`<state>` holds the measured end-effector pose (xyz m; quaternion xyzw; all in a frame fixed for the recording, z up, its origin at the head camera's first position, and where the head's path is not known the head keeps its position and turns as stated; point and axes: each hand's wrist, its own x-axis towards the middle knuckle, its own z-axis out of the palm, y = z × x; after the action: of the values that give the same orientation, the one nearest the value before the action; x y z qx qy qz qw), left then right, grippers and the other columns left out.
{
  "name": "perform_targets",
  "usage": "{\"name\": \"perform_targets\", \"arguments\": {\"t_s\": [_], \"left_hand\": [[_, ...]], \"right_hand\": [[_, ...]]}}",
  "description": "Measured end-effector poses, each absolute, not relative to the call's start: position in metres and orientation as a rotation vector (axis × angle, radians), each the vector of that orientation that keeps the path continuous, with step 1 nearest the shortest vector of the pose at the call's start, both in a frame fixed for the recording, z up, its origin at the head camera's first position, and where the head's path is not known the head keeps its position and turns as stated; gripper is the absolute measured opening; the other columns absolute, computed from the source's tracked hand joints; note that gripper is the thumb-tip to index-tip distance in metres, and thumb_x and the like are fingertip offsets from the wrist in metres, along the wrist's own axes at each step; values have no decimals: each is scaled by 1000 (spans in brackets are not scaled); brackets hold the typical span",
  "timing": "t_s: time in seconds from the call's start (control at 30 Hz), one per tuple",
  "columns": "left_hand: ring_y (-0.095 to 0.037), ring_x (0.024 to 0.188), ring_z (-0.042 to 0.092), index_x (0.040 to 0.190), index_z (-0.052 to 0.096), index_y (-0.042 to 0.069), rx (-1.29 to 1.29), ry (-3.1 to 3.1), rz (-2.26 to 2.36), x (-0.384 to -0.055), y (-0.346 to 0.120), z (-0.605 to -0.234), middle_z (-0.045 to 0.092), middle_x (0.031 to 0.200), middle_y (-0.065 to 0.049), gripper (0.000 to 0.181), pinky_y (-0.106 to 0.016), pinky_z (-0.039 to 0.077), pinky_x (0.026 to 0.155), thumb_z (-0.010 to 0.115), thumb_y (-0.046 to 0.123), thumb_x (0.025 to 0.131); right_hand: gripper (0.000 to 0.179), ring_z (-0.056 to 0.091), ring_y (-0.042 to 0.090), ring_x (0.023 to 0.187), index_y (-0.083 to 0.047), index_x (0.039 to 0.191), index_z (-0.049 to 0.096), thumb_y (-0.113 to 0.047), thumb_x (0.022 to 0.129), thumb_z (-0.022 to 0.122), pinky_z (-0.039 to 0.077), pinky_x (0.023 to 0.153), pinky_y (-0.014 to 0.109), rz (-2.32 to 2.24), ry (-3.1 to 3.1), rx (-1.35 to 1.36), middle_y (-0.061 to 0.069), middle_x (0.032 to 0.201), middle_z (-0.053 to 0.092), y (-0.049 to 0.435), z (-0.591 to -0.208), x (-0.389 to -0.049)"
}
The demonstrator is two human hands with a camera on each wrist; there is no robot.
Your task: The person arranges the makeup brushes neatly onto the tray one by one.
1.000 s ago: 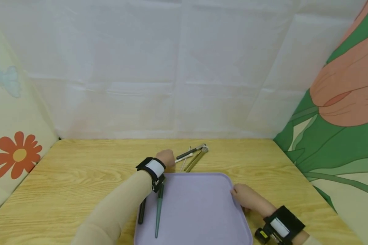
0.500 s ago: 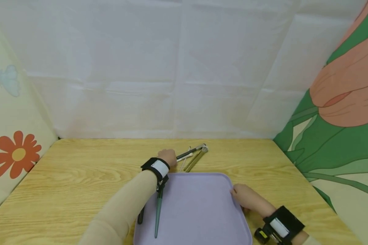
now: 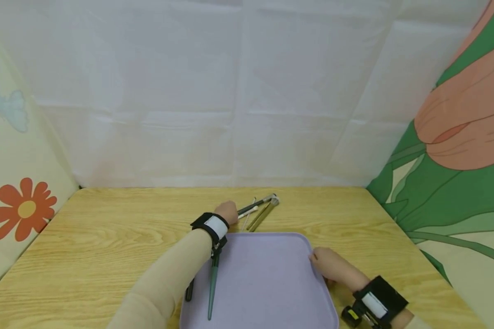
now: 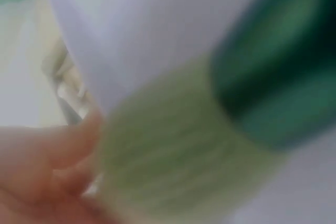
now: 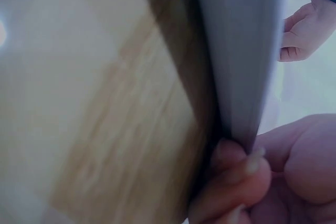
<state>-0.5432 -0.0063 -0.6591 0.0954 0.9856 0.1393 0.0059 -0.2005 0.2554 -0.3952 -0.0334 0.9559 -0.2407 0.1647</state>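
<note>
Across the near edge of the table lies a lavender tray (image 3: 263, 278). My right hand (image 3: 331, 264) pinches its right rim, the thumb above and curled fingers (image 5: 236, 171) below in the right wrist view. Beyond the tray's far left corner is my left hand (image 3: 227, 212), at the near end of a dark-handled makeup brush (image 3: 251, 208); its fingertips are hidden in the head view, so I cannot tell whether they grip it. Under the left wrist, a green makeup brush (image 3: 212, 292) lies on the tray, its pale bristles (image 4: 173, 140) large and blurred in the left wrist view.
Beside the dark brush lie a gold-handled brush (image 3: 262, 217) and thin white sticks (image 3: 250, 212), partly overlapping. A black handle (image 3: 190, 290) rests along the tray's left side. The wooden table (image 3: 119, 228) ends at a white sheet (image 3: 230, 114) behind.
My left hand has shifted slightly right, up to the near end of the dark brush. The right hand and tray have stayed in place.
</note>
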Motion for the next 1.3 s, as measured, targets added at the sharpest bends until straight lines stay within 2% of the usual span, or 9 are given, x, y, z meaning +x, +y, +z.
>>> {"name": "perform_targets", "arguments": {"t_s": [0.07,0.2,0.3,0.4,0.53,0.73,0.83,1.07,1.3], "left_hand": [[-23,63,55,80,64,14,302,3082,471,-563,-9,-683,61,76,-2,39,-41,47,53,88,39,61],[-22,66,56,87,63,14,343,3064,515,-570,-17,-692,61,79,-2,43,-40,49,58,88,39,62],[-22,68,58,91,64,13,412,3064,499,-566,-24,-689,63,82,-3,43,-41,51,63,86,39,65],[-21,63,56,83,62,14,490,3103,486,-552,-32,-674,60,75,-1,33,-39,50,57,80,37,67],[-19,57,50,76,59,12,546,3112,543,-499,-41,-610,56,69,-1,17,-36,45,49,70,23,71],[-23,62,52,82,62,-3,412,2959,692,-352,-37,-442,60,76,-13,6,-37,49,57,64,1,84],[-20,62,51,80,60,-6,391,2908,786,-295,-36,-385,58,73,-12,8,-32,50,58,64,-3,85],[-10,45,49,70,61,-6,353,2730,1033,-263,-39,-367,53,56,-5,18,-21,48,46,63,-4,88],[-10,48,54,75,65,-7,326,2612,1183,-248,-41,-368,59,58,-6,15,-23,53,51,65,-2,88]], "right_hand": [[22,39,12,43,-3,81,51,-8,100,40,35,43,23,-684,2730,-99,6,61,46,255,-396,-201],[23,40,12,42,-2,82,52,-8,100,39,36,41,24,-667,2764,-140,6,60,46,255,-397,-203],[23,40,12,41,0,85,53,-8,100,38,37,40,24,-640,2778,-141,6,60,47,255,-399,-204],[23,41,12,41,0,86,53,-8,101,38,36,39,23,-613,2779,-124,6,59,48,255,-399,-205],[22,41,12,40,2,87,54,-8,100,39,36,39,23,-620,2785,-135,6,59,47,256,-401,-206],[21,40,11,39,1,86,54,-8,100,40,34,38,22,-658,2788,-144,6,57,47,257,-400,-206],[21,40,12,39,2,87,54,-8,100,40,36,37,23,-666,2780,-143,6,57,47,257,-399,-207],[21,42,12,38,3,89,54,-8,100,39,38,37,24,-656,2779,-151,7,58,48,259,-399,-211],[22,43,12,38,-1,83,51,-8,100,38,38,38,24,-654,2766,-157,7,60,48,259,-397,-213]]}}
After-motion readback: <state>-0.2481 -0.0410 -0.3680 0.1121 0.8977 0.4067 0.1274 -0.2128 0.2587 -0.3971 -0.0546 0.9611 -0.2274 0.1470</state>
